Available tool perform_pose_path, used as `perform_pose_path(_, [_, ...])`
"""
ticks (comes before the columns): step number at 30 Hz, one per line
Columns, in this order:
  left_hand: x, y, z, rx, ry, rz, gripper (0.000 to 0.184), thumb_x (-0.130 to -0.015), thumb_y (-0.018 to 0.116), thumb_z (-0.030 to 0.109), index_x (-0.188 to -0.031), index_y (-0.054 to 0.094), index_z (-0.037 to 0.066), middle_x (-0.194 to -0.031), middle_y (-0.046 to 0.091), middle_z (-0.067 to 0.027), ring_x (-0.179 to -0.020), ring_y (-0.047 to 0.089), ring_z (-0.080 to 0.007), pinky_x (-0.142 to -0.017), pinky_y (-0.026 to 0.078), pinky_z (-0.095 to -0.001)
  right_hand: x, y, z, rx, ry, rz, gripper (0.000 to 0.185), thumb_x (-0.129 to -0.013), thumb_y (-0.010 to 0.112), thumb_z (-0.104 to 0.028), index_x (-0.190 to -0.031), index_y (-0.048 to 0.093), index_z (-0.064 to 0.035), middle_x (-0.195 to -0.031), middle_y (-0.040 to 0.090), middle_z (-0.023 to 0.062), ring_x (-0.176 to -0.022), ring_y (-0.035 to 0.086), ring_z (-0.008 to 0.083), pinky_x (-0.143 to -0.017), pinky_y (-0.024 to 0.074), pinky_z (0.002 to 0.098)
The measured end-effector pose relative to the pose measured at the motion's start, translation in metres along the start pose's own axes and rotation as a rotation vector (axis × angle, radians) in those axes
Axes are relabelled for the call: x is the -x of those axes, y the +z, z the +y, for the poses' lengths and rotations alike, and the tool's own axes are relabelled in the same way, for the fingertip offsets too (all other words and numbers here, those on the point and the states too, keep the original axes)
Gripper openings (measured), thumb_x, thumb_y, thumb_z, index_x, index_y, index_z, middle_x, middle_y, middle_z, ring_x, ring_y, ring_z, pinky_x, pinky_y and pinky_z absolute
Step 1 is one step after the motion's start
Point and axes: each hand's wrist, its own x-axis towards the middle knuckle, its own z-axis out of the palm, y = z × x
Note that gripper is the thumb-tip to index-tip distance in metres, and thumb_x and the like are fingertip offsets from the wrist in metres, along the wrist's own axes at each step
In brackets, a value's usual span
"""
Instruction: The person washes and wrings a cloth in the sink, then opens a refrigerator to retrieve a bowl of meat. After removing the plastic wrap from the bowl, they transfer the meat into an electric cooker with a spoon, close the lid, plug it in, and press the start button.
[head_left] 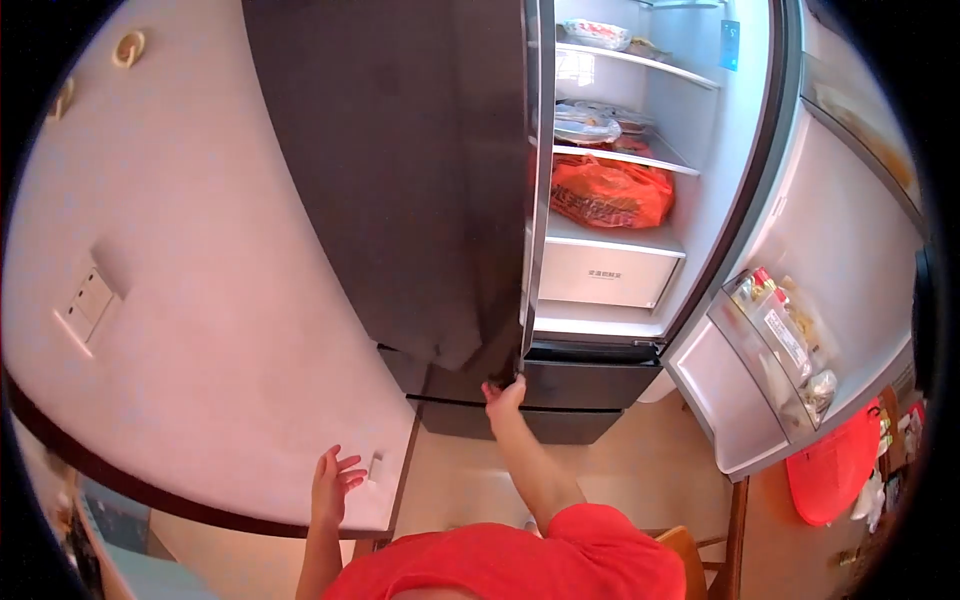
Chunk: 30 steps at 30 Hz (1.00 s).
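Observation:
A dark double-door refrigerator [420, 180] stands in front of me; its right door [830, 230] is swung wide and its left door looks closed or nearly so. My right hand [505, 393] is at the lower inner corner of the left door, thumb and fingers closed around its edge; the fingertips are partly hidden. My left hand [338, 478] is held out at the lower left beside the pale wall, fingers apart and holding nothing. Inside the refrigerator are an orange plastic bag [612, 192], covered plates [588, 125] and a patterned bowl [597, 34] on separate shelves.
A white drawer [605, 275] sits below the shelves, with dark lower drawers [575, 385] beneath. Packets [785, 325] fill the right door's bin. A red stool seat [835, 465] and a wooden table [775, 540] are at the lower right. The wall carries a switch [90, 302].

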Motion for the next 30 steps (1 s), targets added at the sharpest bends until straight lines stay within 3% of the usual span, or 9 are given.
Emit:
perform_pose_path(4, [-0.022, 0.013, 0.0, 0.103, 0.071, -0.136, 0.064, -0.094, 0.036, 0.054, -0.136, 0.03, 0.006, -0.113, 0.058, -0.0163, -0.088, 0.062, -0.0215, -0.078, 0.048, -0.0331, 0.058, -0.054, 0.031, 0.113, 0.073, -0.004, 0.029, -0.091, 0.046, -0.036, -0.102, 0.052, -0.0104, -0.09, 0.058, 0.0082, -0.079, 0.059, 0.0247, -0.069, 0.0517, 0.0428])
perform_pose_path(6, [-0.029, 0.02, 0.002, 0.14, 0.082, -0.19, 0.069, -0.092, 0.035, 0.058, -0.137, 0.028, 0.007, -0.115, 0.057, -0.0165, -0.094, 0.06, -0.0233, -0.081, 0.047, -0.0351, 0.07, -0.088, 0.043, 0.246, 0.085, -0.212, 0.026, -0.092, 0.047, -0.032, -0.1, 0.05, -0.0077, -0.092, 0.058, 0.0112, -0.087, 0.06, 0.026, -0.073, 0.0518, 0.0444])
perform_pose_path(9, [-0.034, 0.033, 0.008, 0.172, 0.08, -0.244, 0.074, -0.089, 0.034, 0.064, -0.139, 0.027, 0.009, -0.118, 0.055, -0.017, -0.104, 0.056, -0.0257, -0.085, 0.046, -0.0378, 0.098, -0.104, 0.037, 0.391, 0.198, -0.301, 0.024, -0.092, 0.048, -0.025, -0.105, 0.051, -0.0049, -0.099, 0.06, 0.0116, -0.095, 0.06, 0.0264, -0.078, 0.0511, 0.0424])
perform_pose_path(12, [-0.035, 0.036, 0.01, 0.194, 0.073, -0.26, 0.076, -0.089, 0.032, 0.065, -0.14, 0.026, 0.01, -0.12, 0.055, -0.0166, -0.108, 0.054, -0.0259, -0.087, 0.045, -0.0384, 0.109, -0.114, 0.014, 0.803, 0.38, -0.583, 0.027, -0.093, 0.043, -0.02, -0.114, 0.051, -0.0038, -0.106, 0.058, 0.0104, -0.097, 0.059, 0.0257, -0.081, 0.0496, 0.0379])
perform_pose_path(13, [-0.034, 0.035, 0.012, 0.204, 0.07, -0.257, 0.076, -0.089, 0.031, 0.065, -0.14, 0.024, 0.009, -0.12, 0.054, -0.0167, -0.108, 0.054, -0.0256, -0.087, 0.044, -0.0378, 0.116, -0.111, 0.006, 0.958, 0.407, -0.508, 0.028, -0.091, 0.048, -0.015, -0.115, 0.052, 0.0002, -0.109, 0.06, 0.0112, -0.096, 0.061, 0.0243, -0.08, 0.0513, 0.0368])
perform_pose_path(17, [-0.036, 0.015, 0.006, 0.262, 0.067, -0.239, 0.076, -0.089, 0.029, 0.065, -0.14, 0.024, 0.008, -0.117, 0.056, -0.0149, -0.104, 0.054, -0.024, -0.088, 0.043, -0.0372, 0.096, -0.128, -0.001, 0.972, 0.38, -0.237, 0.024, -0.092, 0.048, -0.015, -0.11, 0.054, -0.0017, -0.097, 0.062, 0.0088, -0.085, 0.063, 0.0197, -0.07, 0.0532, 0.0314])
perform_pose_path(25, [-0.027, -0.036, -0.012, 0.311, 0.003, -0.065, 0.068, -0.089, 0.033, 0.065, -0.132, 0.037, 0.012, -0.095, 0.059, -0.0044, -0.091, 0.055, -0.0169, -0.084, 0.041, -0.0361, 0.091, -0.103, 0.001, 0.975, 0.297, -0.22, 0.021, -0.092, 0.049, -0.016, -0.108, 0.056, -0.0044, -0.095, 0.062, 0.0074, -0.081, 0.062, 0.0188, -0.069, 0.0521, 0.0298])
perform_pose_path(30, [-0.027, -0.067, -0.04, 0.338, -0.103, 0.098, 0.067, -0.088, 0.039, 0.064, -0.132, 0.037, 0.014, -0.097, 0.059, -0.0055, -0.09, 0.055, -0.0171, -0.08, 0.044, -0.0379, 0.089, -0.096, 0.015, 0.977, 0.323, -0.248, 0.02, -0.091, 0.052, -0.016, -0.107, 0.057, -0.0049, -0.094, 0.063, 0.0068, -0.081, 0.062, 0.0175, -0.068, 0.0517, 0.0295])
